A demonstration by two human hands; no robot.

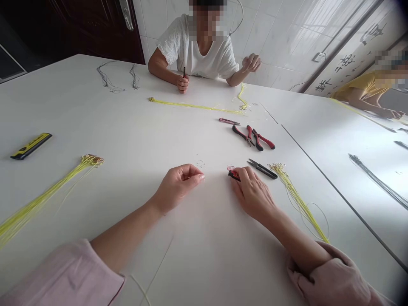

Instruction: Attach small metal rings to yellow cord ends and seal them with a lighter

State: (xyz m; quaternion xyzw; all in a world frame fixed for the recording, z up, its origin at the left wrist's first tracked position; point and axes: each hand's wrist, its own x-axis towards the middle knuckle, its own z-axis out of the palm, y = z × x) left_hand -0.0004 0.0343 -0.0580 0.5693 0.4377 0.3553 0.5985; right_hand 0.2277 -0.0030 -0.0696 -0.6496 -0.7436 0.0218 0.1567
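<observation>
White table [210, 242] spreads under the work, pale tiled wall [270, 25] behind; at its middle a small red-and-black tool [234, 175] lies beneath the fingers of the right hand [255, 193], which are curled closed on it, its black end poking out; the left hand [177, 187] is pinched, thumb and forefinger tips together, and I cannot tell whether a fine strand sits between them; dark specks [200, 163] lie just beyond that pinch; black snips [263, 168] and a yellow cord bundle [299, 202] lie near the right hand; the step looks like handling the tool, taking up or setting down; lifting it would call for a firm grip, clear of the snips.
</observation>
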